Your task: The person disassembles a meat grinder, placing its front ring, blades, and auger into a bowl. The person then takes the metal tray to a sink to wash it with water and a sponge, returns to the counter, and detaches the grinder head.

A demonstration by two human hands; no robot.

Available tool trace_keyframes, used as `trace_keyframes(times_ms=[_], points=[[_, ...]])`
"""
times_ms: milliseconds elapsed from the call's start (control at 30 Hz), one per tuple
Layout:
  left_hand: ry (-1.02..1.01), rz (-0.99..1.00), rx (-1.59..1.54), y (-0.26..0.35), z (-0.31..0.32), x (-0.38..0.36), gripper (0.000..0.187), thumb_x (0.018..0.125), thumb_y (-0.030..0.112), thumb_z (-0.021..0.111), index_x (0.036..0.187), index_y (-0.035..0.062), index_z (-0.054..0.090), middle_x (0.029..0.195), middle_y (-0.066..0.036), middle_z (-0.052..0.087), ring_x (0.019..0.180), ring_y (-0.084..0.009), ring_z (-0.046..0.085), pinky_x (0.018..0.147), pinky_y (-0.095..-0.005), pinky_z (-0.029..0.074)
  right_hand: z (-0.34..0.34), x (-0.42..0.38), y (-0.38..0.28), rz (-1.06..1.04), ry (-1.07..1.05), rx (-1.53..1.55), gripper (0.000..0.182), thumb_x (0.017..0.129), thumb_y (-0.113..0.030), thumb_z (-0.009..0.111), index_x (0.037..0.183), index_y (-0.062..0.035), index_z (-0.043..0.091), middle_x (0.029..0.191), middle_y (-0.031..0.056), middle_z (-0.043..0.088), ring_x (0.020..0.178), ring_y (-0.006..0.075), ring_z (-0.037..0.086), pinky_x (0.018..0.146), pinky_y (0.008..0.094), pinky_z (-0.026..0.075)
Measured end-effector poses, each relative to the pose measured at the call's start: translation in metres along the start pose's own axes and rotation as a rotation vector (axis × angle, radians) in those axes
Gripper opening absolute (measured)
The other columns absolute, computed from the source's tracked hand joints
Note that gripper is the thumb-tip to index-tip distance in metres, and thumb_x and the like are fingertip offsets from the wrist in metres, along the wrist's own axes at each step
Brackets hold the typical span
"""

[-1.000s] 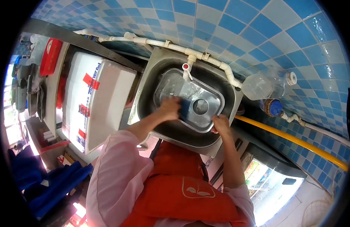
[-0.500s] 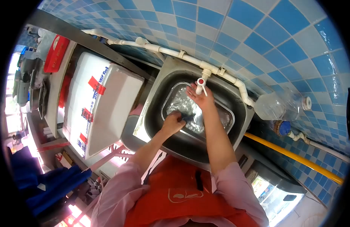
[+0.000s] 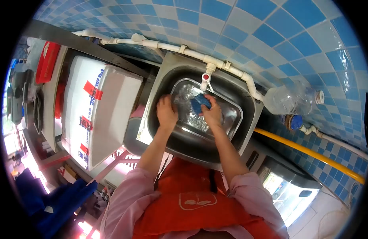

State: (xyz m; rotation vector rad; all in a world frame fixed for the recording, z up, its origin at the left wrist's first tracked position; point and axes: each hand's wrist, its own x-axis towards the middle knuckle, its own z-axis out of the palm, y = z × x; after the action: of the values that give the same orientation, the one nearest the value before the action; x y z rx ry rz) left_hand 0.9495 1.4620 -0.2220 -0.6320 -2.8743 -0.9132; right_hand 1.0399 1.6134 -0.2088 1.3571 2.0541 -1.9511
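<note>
A shallow rectangular metal tray (image 3: 231,126) sits in the steel sink (image 3: 153,119), with shiny water over its bottom. My right hand (image 3: 212,114) is closed around a dark blue scouring pad (image 3: 199,104) above the right half of the tray. Its fingers hide part of the pad. At the tray's left edge, my left hand (image 3: 166,113) grips the rim, thumb toward the inside and fingers on the outer side, partly out of sight. Just above the tray's far rim is a white tap (image 3: 205,81) with a red centre; no stream shows under it.
White pipe (image 3: 192,53) runs along the tiled wall (image 3: 247,32) behind the sink. A clear plastic bottle (image 3: 291,100) and a yellow pole (image 3: 307,154) are on the right. To the left stands a white foam box (image 3: 116,115) with red tape.
My right hand has come down from the tap and now holds the blue pad, which was by my left hand. My left hand has moved left to the tray's edge.
</note>
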Motion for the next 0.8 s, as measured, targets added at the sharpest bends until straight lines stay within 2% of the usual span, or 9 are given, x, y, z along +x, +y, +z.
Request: trace_keyframes(times_ms=[133, 200, 233, 333, 367, 467, 567, 667, 800], points=[[-0.464, -0.419, 0.122, -0.034, 0.018, -0.002, 0.022, 0.075, 0.021, 0.06, 0.092, 0.0067, 0.059, 0.094, -0.018, 0.061, 0.089, -0.0388, 0.056, 0.078, -0.046, 0.045, -0.041, -0.035, 0.027, -0.471, 0.336, -0.579, 0.037, 0.075, -0.012, 0.06, 0.111, -0.0081, 0.052, 0.098, 0.0195, 0.06, 0.087, 0.0366, 0.059, 0.076, 0.0411, 0.046], [-0.499, -0.38, 0.091, -0.035, 0.015, -0.003, 0.026, 0.074, 0.024, 0.061, 0.091, 0.005, 0.058, 0.091, -0.02, 0.061, 0.086, -0.0385, 0.057, 0.076, -0.0455, 0.045, -0.048, -0.035, 0.059, -0.354, 0.315, -0.582, 0.036, 0.075, -0.012, 0.06, 0.109, -0.0027, 0.051, 0.098, 0.0203, 0.06, 0.086, 0.0365, 0.059, 0.076, 0.0405, 0.046], [-0.464, -0.334, 0.068, -0.023, 0.0, -0.005, 0.023, 0.073, 0.023, 0.061, 0.084, 0.0022, 0.057, 0.082, -0.021, 0.061, 0.082, -0.0376, 0.057, 0.071, -0.0452, 0.046, -0.048, -0.031, 0.059, -0.09, 0.27, -0.601, 0.034, 0.076, -0.012, 0.06, 0.107, 0.0, 0.05, 0.097, 0.0223, 0.059, 0.084, 0.037, 0.059, 0.075, 0.0407, 0.046], [-0.283, -0.221, 0.006, -0.026, -0.029, -0.018, 0.018, 0.073, 0.018, 0.059, 0.075, 0.0, 0.056, 0.07, -0.019, 0.057, 0.068, -0.036, 0.057, 0.062, -0.0425, 0.044, -0.029, 0.007, 0.075, 0.152, 0.38, -0.115, 0.034, 0.077, -0.012, 0.058, 0.107, 0.0021, 0.048, 0.095, 0.0242, 0.059, 0.084, 0.0385, 0.058, 0.076, 0.0419, 0.045], [-0.26, -0.265, -0.093, -0.028, -0.034, -0.025, 0.015, 0.072, 0.015, 0.058, 0.074, -0.0006, 0.055, 0.067, -0.019, 0.055, 0.064, -0.0335, 0.055, 0.06, -0.0407, 0.043, -0.021, 0.003, 0.055, 0.323, 0.385, 0.321, 0.033, 0.078, -0.012, 0.055, 0.107, 0.0025, 0.048, 0.095, 0.0253, 0.058, 0.086, 0.0404, 0.056, 0.08, 0.0419, 0.043], [-0.171, -0.341, -0.281, -0.023, -0.052, -0.036, 0.008, 0.07, 0.005, 0.054, 0.07, -0.0023, 0.053, 0.059, -0.016, 0.05, 0.054, -0.026, 0.049, 0.053, -0.0354, 0.039, 0.02, 0.007, 0.06, 0.035, 0.41, -0.185, 0.029, 0.08, -0.011, 0.053, 0.106, -0.0001, 0.05, 0.099, 0.0228, 0.058, 0.092, 0.0391, 0.055, 0.083, 0.0459, 0.042], [0.02, -0.256, -0.339, 0.015, -0.085, -0.014, 0.005, 0.067, -0.004, 0.049, 0.071, -0.0036, 0.053, 0.058, -0.015, 0.049, 0.051, -0.0187, 0.048, 0.05, -0.0301, 0.037, 0.018, -0.019, 0.047, -0.223, -0.029, -0.367, 0.025, 0.077, -0.007, 0.053, 0.102, -0.0037, 0.053, 0.103, 0.0177, 0.058, 0.101, 0.0326, 0.054, 0.086, 0.0455, 0.04], [-0.009, -0.183, -0.387, 0.016, -0.099, 0.011, 0.01, 0.064, -0.007, 0.047, 0.072, -0.0038, 0.053, 0.059, -0.017, 0.05, 0.051, -0.0213, 0.049, 0.051, -0.0305, 0.039, -0.015, -0.027, 0.067, -0.712, -0.311, -0.961, 0.023, 0.075, -0.004, 0.051, 0.098, -0.0074, 0.055, 0.103, 0.0135, 0.059, 0.107, 0.0244, 0.052, 0.091, 0.0422, 0.036], [-0.041, -0.06, -0.207, 0.002, -0.094, 0.006, 0.018, 0.061, -0.008, 0.044, 0.075, -0.0043, 0.054, 0.062, -0.021, 0.052, 0.054, -0.0313, 0.053, 0.054, -0.0342, 0.042, -0.051, -0.005, 0.037, -0.998, -0.277, -1.16, 0.016, 0.074, -0.006, 0.049, 0.087, -0.008, 0.057, 0.096, 0.0116, 0.061, 0.101, 0.024, 0.054, 0.093, 0.0383, 0.036]])
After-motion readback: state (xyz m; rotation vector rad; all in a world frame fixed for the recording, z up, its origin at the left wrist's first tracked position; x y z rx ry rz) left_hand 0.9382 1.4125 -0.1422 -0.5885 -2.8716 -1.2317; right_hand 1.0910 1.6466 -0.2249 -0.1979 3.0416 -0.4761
